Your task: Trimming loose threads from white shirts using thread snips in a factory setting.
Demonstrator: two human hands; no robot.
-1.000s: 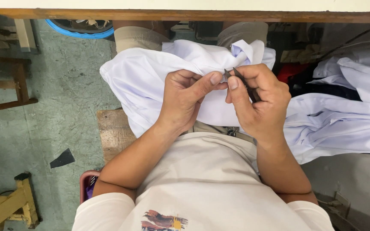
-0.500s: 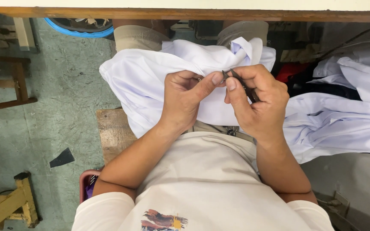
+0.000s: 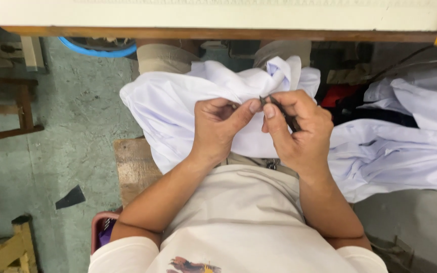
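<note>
White cloth [image 3: 178,108] is pinched by the left hand [image 3: 218,126]. Right hand [image 3: 299,131] grips a small dark tool [image 3: 279,108]; a slip could nick the cloth or the thumb

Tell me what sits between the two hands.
In the head view, the left hand and right hand nearly meet; between them lies bunched white fabric and a small dark tool.

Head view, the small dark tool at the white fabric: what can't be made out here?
- Small dark tool: only a thin tip shows; the right hand covers the rest, so its kind is unclear.
- What the left hand pinches: its curled fingers hide that spot on the white fabric.
- Pink basket: contents hidden by the left arm.
- Table: cut off by the top edge.
</note>
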